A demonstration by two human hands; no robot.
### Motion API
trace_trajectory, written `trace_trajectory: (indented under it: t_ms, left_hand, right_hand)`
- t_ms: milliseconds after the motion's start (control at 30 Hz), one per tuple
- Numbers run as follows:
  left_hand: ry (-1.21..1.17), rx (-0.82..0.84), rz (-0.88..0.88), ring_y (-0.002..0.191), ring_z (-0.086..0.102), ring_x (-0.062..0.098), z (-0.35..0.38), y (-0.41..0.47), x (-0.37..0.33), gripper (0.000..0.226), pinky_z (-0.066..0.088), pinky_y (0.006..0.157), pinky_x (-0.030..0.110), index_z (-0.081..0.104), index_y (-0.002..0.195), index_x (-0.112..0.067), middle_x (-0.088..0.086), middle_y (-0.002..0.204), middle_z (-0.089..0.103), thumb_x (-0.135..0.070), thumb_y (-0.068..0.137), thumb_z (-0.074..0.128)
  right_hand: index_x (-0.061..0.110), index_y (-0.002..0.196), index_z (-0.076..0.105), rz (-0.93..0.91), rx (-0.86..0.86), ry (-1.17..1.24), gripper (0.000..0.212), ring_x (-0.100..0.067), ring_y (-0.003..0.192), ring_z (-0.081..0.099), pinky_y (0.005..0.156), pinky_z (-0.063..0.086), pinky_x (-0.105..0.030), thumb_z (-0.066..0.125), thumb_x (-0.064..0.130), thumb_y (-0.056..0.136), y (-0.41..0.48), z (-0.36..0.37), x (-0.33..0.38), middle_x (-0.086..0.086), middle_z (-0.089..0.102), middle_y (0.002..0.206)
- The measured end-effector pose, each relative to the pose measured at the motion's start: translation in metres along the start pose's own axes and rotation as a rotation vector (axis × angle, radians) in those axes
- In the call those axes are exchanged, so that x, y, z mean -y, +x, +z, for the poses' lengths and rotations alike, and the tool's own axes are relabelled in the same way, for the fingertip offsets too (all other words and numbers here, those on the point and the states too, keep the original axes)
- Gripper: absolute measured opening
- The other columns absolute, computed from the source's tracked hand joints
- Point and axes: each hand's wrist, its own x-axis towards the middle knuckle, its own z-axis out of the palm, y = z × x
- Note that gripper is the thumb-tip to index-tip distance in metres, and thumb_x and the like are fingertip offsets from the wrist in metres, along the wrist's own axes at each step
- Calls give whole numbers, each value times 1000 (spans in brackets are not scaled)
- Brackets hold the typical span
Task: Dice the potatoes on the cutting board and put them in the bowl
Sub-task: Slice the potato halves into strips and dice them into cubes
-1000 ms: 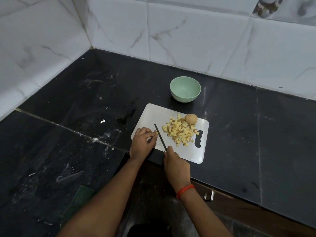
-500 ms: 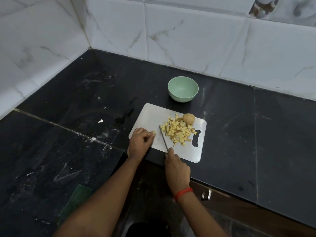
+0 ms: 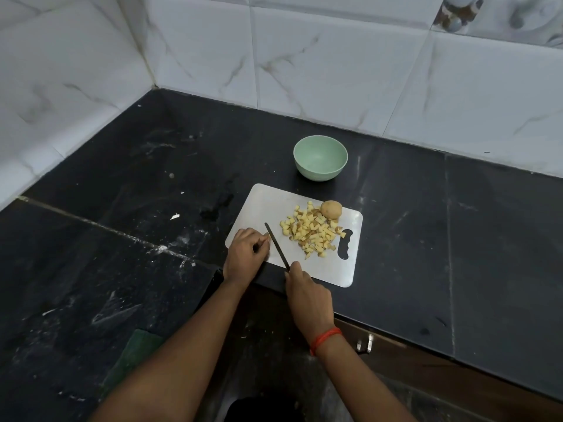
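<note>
A metal cutting board (image 3: 268,205) lies on the black counter. On its right half sits a heap of yellow potato dice (image 3: 310,231), with one whole small potato (image 3: 331,209) at the heap's far edge. My right hand (image 3: 307,295) grips the handle of a knife (image 3: 277,245) whose blade lies across the board left of the dice. My left hand (image 3: 246,254) is curled on the board's left corner, pinching a small potato piece that is mostly hidden, right beside the blade. A pale green bowl (image 3: 320,157) stands empty behind the board.
White marble-tiled walls (image 3: 335,62) close the counter at the back and left. A green scrub pad (image 3: 134,357) lies near the front left. The counter's front edge drops to a wooden cabinet with a metal handle (image 3: 364,344) below my right wrist.
The knife blade moved left, away from the dice heap and back toward my left hand. The camera view shifted slightly; my left hand stayed on the board's corner.
</note>
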Motion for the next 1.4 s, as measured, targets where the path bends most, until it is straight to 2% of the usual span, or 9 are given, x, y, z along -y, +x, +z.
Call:
trace_trajectory:
  t_ms: [100, 233, 533, 667, 800, 933, 1133, 1267, 1400]
  left_hand:
    - [9, 4, -4, 81, 48, 11, 0, 0, 2, 26, 42, 67, 28, 65, 72, -14, -10, 77, 56, -23, 96, 67]
    - [8, 19, 8, 80, 47, 13, -1, 1, 1, 29, 41, 67, 29, 61, 70, -12, -10, 74, 55, -24, 96, 66]
    - [0, 9, -33, 81, 49, 14, -1, 3, 3, 25, 46, 67, 35, 62, 72, -14, -10, 75, 55, -20, 95, 68]
    - [17, 2, -44, 84, 50, 13, 0, 3, 1, 26, 48, 69, 34, 65, 74, -13, -10, 78, 57, -26, 97, 66]
    - [24, -2, -37, 87, 52, 12, 1, 2, 0, 25, 49, 71, 33, 72, 81, -12, -9, 81, 60, -30, 98, 66]
    - [40, 1, -41, 89, 51, 11, 2, 3, -1, 24, 50, 74, 33, 76, 89, -12, -8, 83, 59, -32, 97, 66]
    - [37, 84, -139, 112, 50, 19, 5, 9, -14, 34, 47, 95, 34, 65, 129, -10, 3, 111, 60, -22, 97, 61]
    - [-24, 121, -227, 111, 58, 23, 21, 28, -34, 34, 49, 95, 30, 62, 132, -6, 7, 122, 57, -15, 100, 55]
    - [2, 101, -244, 111, 54, 21, 35, 42, -56, 34, 47, 89, 29, 64, 128, -10, 4, 122, 52, -14, 97, 51]
  right_hand:
    - [21, 101, 36, 4, 17, -18, 14, -21, 50, 63, 40, 36, -26, 49, 27, 102, 0, -1, 3, 1, 65, 75]
    - [17, 107, 44, 10, 57, -107, 29, -20, 44, 61, 39, 25, -23, 66, 17, 88, 1, -2, 14, 0, 65, 71]
    - [20, 108, 36, -14, 54, -107, 42, -20, 43, 59, 36, 28, -23, 70, 13, 84, 10, -8, 25, -2, 62, 69]
    - [22, 113, 38, -8, 79, -157, 35, -18, 46, 60, 37, 33, -25, 65, 20, 91, -15, -9, 5, -1, 61, 76]
    - [22, 88, 48, 83, -102, -66, 22, -14, 36, 49, 33, 30, -23, 67, 30, 92, -16, -14, -4, 5, 54, 59]
    - [23, 88, 49, 95, -240, 107, 18, -12, 44, 52, 35, 37, -26, 53, 36, 100, -6, -24, -20, 7, 57, 65]
    - [24, 86, 54, 185, -356, 236, 17, -10, 53, 54, 45, 44, -28, 58, 34, 99, 22, -38, -61, 8, 58, 67]
    - [23, 91, 52, 274, -372, 487, 17, -11, 54, 55, 48, 44, -30, 55, 37, 100, 25, -33, -75, 9, 58, 65]
    - [24, 89, 43, 339, -374, 562, 20, -11, 55, 55, 47, 47, -36, 50, 38, 102, 26, -28, -82, 6, 57, 64]
